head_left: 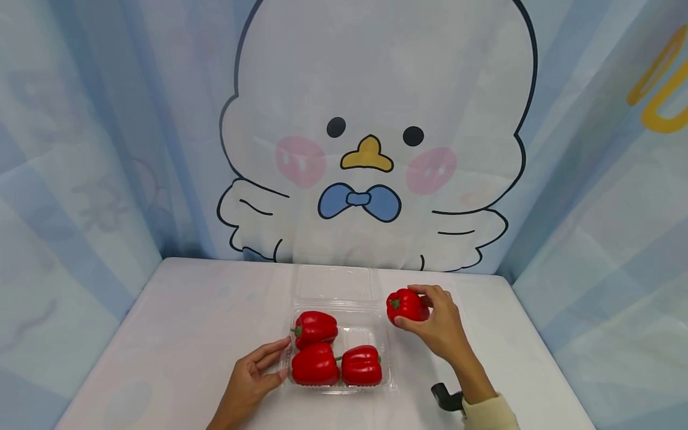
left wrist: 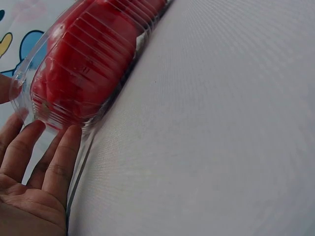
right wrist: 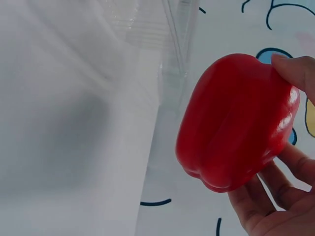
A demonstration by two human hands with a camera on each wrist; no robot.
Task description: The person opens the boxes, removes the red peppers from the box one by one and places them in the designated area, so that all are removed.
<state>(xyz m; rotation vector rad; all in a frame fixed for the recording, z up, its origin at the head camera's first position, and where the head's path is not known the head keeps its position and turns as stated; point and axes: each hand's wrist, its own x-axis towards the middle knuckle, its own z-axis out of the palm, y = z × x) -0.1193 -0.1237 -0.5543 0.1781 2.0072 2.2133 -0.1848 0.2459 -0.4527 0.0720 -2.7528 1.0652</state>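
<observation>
White bench: three red bell peppers fill the clamshell tray, steadied by the flat left hand; right hand clamps the fourth pepper, still outside.

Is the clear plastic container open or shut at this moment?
Open. The container's lid lies flat on the table behind it, leaving three red peppers uncovered. The right hand holds a fourth pepper beside it.

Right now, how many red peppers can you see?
4. Three sit in the clear tray: back-left pepper, front-left pepper, front-right pepper. The held pepper is in the right hand. None seems hidden.
</observation>
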